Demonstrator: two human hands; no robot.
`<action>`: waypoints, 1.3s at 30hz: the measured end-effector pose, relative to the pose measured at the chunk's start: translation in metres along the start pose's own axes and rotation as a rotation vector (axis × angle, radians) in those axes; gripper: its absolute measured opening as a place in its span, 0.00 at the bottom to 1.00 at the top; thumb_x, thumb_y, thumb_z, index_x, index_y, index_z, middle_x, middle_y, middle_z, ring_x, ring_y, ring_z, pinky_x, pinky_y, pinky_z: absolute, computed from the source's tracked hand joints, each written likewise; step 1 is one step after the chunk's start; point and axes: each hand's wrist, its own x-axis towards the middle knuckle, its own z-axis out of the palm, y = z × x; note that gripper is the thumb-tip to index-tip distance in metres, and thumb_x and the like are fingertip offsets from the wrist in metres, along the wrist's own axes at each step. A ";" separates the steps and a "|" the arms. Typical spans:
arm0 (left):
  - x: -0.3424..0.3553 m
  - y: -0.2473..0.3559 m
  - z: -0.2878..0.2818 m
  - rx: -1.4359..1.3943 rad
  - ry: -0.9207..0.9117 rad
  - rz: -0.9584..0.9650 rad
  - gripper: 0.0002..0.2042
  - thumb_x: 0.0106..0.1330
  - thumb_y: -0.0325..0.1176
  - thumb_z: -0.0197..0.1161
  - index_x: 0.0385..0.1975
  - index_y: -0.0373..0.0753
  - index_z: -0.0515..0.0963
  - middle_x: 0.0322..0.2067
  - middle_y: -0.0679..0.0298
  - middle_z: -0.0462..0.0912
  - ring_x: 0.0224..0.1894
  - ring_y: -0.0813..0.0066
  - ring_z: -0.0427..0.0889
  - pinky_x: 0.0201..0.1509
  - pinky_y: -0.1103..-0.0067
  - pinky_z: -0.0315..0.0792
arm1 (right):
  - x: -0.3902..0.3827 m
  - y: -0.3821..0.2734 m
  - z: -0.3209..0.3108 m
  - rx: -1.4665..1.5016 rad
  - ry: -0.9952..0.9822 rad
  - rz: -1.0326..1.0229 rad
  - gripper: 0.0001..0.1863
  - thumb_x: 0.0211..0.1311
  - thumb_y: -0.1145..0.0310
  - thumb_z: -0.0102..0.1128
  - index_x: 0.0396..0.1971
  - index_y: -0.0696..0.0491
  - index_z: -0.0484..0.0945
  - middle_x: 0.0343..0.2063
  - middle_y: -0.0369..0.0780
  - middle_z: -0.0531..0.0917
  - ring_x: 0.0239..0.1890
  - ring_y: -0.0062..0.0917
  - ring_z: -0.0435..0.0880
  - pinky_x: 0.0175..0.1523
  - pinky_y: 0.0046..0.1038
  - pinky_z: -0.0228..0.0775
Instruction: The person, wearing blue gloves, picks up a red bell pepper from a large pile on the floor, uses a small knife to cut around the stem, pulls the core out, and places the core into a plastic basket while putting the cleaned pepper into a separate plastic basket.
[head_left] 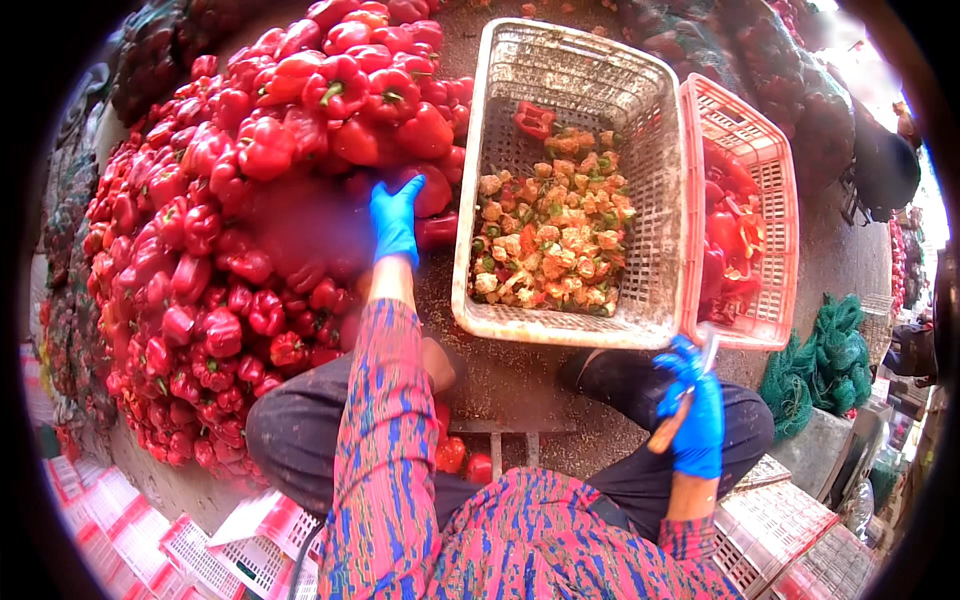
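Red glossy peppers [265,148], blue-gloved hands [396,220], brown-handled knife [667,431]

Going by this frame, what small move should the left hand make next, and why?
Probably close the left blue-gloved hand around the glossy red bell pepper by its fingertips and lift it. The hand is spread open there, while the right blue-gloved hand holds a wooden-handled metal knife, and pale cut-out pepper cores lie in the off-white plastic crate ahead.
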 end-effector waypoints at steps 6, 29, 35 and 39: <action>0.064 -0.036 0.040 -0.038 -0.174 -0.064 0.33 0.48 0.39 0.78 0.51 0.25 0.75 0.49 0.57 0.80 0.47 0.67 0.79 0.54 0.71 0.73 | -0.010 0.053 0.038 0.035 -0.222 0.265 0.28 0.66 0.58 0.54 0.60 0.60 0.67 0.40 0.44 0.84 0.17 0.17 0.75 0.22 0.19 0.71; -0.225 0.064 -0.127 -0.935 -0.474 0.141 0.35 0.57 0.38 0.70 0.63 0.39 0.61 0.58 0.56 0.71 0.59 0.64 0.71 0.64 0.70 0.67 | -0.029 0.024 0.203 0.132 -0.716 -0.323 0.50 0.54 0.69 0.72 0.73 0.48 0.50 0.56 0.35 0.74 0.47 0.16 0.74 0.44 0.20 0.71; -0.269 0.114 -0.146 -0.762 -0.814 0.141 0.45 0.54 0.33 0.71 0.71 0.40 0.51 0.60 0.56 0.69 0.60 0.66 0.71 0.65 0.70 0.67 | -0.043 0.009 0.138 -0.152 -0.899 -0.254 0.40 0.56 0.61 0.71 0.67 0.51 0.62 0.41 0.32 0.79 0.26 0.10 0.71 0.25 0.15 0.65; -0.284 0.095 -0.128 -0.692 -0.689 0.072 0.39 0.53 0.32 0.72 0.66 0.38 0.62 0.57 0.60 0.72 0.57 0.69 0.73 0.62 0.75 0.69 | -0.041 0.030 0.112 -0.110 -0.802 -0.140 0.34 0.63 0.60 0.64 0.66 0.51 0.61 0.39 0.33 0.79 0.23 0.12 0.71 0.24 0.17 0.65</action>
